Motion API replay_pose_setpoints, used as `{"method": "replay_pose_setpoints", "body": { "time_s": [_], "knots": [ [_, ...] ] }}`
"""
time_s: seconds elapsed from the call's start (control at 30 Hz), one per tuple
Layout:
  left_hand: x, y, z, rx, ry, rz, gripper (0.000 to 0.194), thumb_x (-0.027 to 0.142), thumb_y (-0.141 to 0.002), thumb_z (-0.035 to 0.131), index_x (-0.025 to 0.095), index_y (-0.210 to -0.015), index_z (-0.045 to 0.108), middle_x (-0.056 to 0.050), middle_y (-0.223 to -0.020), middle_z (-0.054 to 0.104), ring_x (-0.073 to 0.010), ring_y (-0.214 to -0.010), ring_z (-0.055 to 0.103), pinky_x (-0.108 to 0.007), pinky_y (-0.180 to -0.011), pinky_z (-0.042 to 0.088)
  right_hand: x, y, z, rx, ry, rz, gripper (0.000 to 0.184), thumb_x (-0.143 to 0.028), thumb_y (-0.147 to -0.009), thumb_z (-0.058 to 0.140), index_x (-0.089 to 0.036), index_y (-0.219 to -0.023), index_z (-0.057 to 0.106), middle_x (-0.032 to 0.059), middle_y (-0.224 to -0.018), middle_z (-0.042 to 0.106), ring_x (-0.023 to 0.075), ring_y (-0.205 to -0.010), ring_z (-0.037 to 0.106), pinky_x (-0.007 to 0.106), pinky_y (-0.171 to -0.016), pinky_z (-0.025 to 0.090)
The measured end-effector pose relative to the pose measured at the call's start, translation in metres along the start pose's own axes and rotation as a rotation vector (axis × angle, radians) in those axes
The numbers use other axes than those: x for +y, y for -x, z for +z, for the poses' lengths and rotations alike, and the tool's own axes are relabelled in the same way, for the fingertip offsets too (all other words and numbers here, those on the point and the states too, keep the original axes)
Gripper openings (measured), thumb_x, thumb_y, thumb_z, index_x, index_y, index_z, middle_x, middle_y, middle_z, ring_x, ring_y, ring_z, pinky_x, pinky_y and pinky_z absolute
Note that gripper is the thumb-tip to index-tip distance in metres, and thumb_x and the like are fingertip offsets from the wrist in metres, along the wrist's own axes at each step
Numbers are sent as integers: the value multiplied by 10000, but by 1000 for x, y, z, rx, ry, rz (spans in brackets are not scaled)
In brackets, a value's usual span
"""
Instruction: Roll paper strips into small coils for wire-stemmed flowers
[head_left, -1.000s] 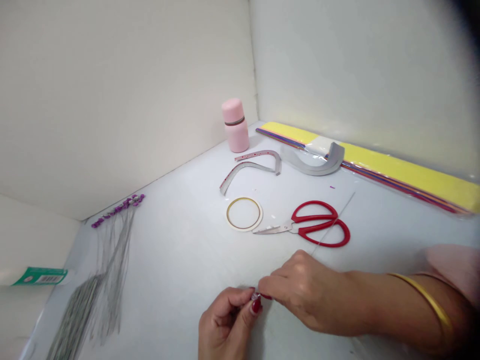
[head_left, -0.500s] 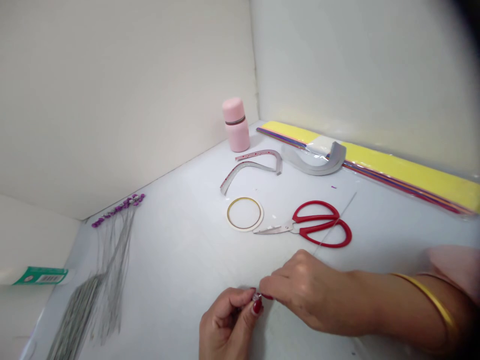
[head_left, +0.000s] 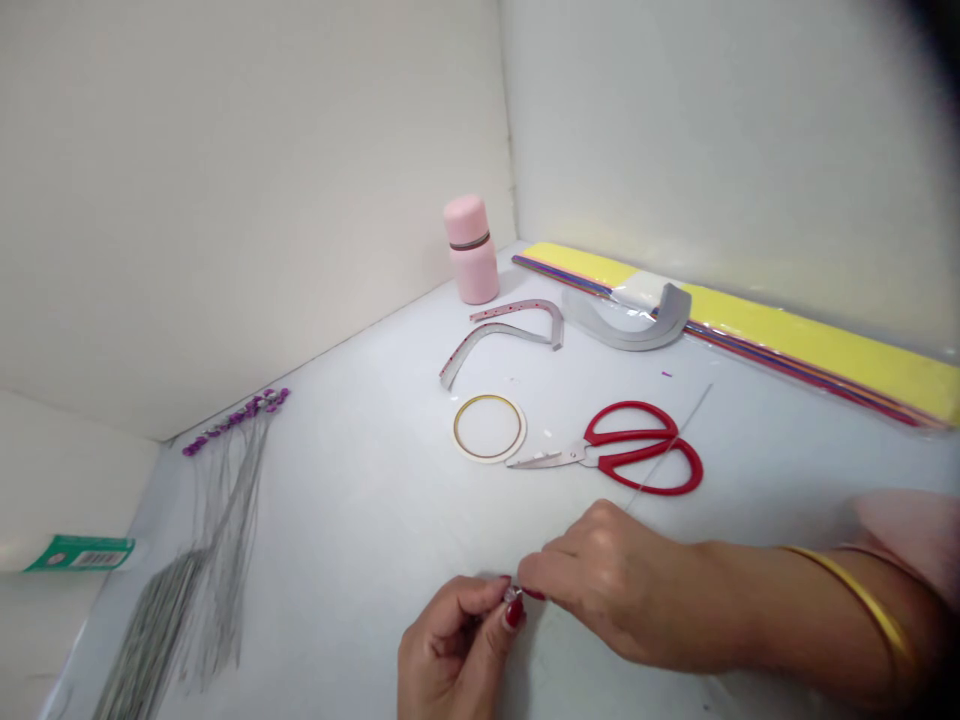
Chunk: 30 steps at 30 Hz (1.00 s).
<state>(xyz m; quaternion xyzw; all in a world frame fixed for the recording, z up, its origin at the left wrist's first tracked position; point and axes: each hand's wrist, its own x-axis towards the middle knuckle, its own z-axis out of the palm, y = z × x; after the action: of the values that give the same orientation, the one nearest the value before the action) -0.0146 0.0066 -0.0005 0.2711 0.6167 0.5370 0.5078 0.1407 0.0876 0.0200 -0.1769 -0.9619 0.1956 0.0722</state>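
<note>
Near the bottom middle, my left hand pinches a tiny pale, silvery piece between thumb and forefinger. My right hand is closed right beside it, with its fingertips meeting the same piece. A thin grey wire slants up from behind my right hand and crosses the scissors' handles; whether my fingers hold its lower end is hidden. Just beyond my hands lie red-handled scissors, blades pointing left. Their tip is close to a roll of narrow white tape.
On the left lie purple-tipped wires, a bundle of bare wires and a green-labelled tube. Toward the back stand or lie a pink flask, folded strips, a curled grey-white strip and coloured paper in plastic.
Hardly anything differs. Both hands keep their places and their pinch on the small piece, while the whole view shifts very slightly.
</note>
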Motion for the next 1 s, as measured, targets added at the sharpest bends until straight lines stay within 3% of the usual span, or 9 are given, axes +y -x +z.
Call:
{"method": "replay_pose_setpoints", "body": {
  "time_s": [0.53, 1.0],
  "knots": [
    [2, 2, 4, 42, -6, 39, 151, 271, -543, 747, 173, -644, 694, -44, -655, 703, -123, -593, 612, -154, -551, 470, 3, -1, 0, 47, 52, -10, 185, -47, -714, 386, -169, -798, 497, -7, -623, 594, 119, -476, 488, 250, -454, 253],
    [5, 2, 5, 116, -22, 34, 322, 337, -503, 771, 142, -747, 696, -84, -672, 712, -165, -589, 648, -214, -548, 517, 3, 1, 1, 78, 69, -18, 201, -50, -741, 384, -169, -853, 501, -9, -644, 597, 120, -500, 503, 259, -462, 261]
  ]
}}
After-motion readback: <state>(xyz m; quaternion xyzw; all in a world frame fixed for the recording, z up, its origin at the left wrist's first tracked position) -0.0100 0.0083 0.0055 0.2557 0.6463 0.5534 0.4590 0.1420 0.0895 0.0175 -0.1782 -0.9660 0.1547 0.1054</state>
